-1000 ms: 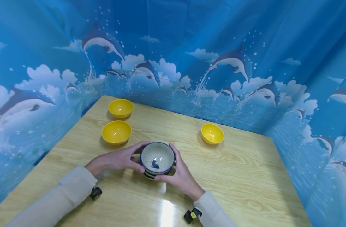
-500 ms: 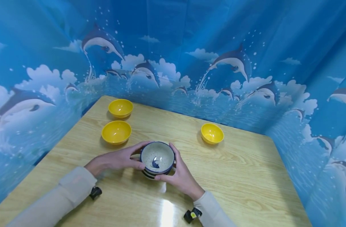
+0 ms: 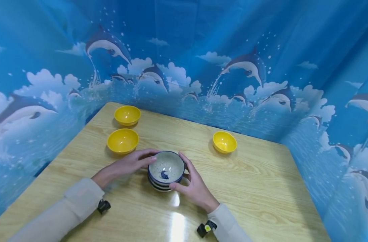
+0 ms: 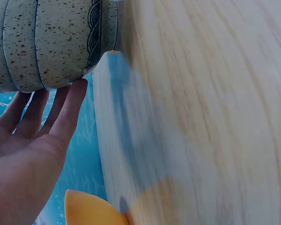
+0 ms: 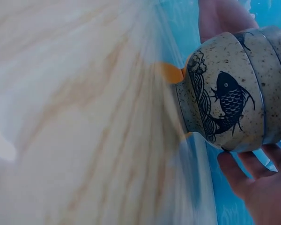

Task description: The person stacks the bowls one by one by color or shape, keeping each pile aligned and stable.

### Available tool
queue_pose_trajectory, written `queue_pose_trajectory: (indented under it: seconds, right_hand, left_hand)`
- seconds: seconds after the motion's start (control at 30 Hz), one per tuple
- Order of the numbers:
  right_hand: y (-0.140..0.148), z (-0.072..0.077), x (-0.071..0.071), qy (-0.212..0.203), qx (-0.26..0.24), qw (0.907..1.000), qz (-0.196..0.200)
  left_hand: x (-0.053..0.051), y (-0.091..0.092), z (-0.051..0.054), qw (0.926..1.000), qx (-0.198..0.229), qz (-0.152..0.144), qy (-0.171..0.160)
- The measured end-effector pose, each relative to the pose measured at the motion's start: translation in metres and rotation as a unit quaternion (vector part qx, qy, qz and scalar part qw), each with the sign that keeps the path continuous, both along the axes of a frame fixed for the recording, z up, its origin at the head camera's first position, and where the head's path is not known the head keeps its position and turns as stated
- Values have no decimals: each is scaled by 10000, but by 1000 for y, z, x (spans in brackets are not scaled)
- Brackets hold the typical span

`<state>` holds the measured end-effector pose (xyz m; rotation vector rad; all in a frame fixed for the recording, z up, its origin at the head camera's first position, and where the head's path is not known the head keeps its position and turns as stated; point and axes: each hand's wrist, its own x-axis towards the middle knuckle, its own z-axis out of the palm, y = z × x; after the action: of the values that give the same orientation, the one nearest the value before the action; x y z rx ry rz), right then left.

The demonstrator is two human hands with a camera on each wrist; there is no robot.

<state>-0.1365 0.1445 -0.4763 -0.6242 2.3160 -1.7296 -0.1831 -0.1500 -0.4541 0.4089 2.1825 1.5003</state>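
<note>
The left hand (image 3: 128,164), loosely extended, touches the patterned bowl stack (image 3: 166,169) at ten o'clock; the right hand (image 3: 194,187) grips it from two to five. The stack stands on the wooden table (image 3: 250,181), yellow bowls (image 3: 122,141) beyond at ten, eleven and two.

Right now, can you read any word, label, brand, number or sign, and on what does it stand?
None: no text is readable in any view.
Stacked speckled grey ceramic bowls with dark blue rims: fish and wave drawings, no lettering seen.
Three round glossy yellow bowls: no lettering seen.
Blue dolphin-print backdrop: pictures only.
Small black right-wrist device with a yellow patch: too small to read, if marked.
</note>
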Motion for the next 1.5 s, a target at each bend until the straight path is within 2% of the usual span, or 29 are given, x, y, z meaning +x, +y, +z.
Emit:
queue_pose_trajectory:
  seconds: [0.13, 0.27, 0.5, 0.73, 1.0, 1.17, 1.5]
  right_hand:
    - [5, 2, -1, -154, -347, 9993, 3]
    - [13, 6, -7, -223, -531, 9982, -171]
    - [37, 17, -19, 45, -36, 9974, -712]
    - [64, 24, -31, 193, 517, 9903, -1273]
    - [93, 33, -47, 281, 556, 9798, -1898]
    - [109, 40, -56, 149, 673, 9706, -2307]
    - [135, 44, -77, 62, 666, 9590, -2754]
  left_hand:
    - [0, 0, 0, 10000, -51, 5, 32]
    - [0, -1, 0, 9999, -123, 28, -20]
    - [0, 0, 1, 9998, -147, 56, -110]
    - [-1, 0, 1, 9997, -173, 93, -125]
    - [-2, 0, -1, 9998, -151, 119, -84]
    - [-3, 0, -2, 9998, -124, 138, -80]
    - [-2, 1, 0, 9998, -123, 153, -62]
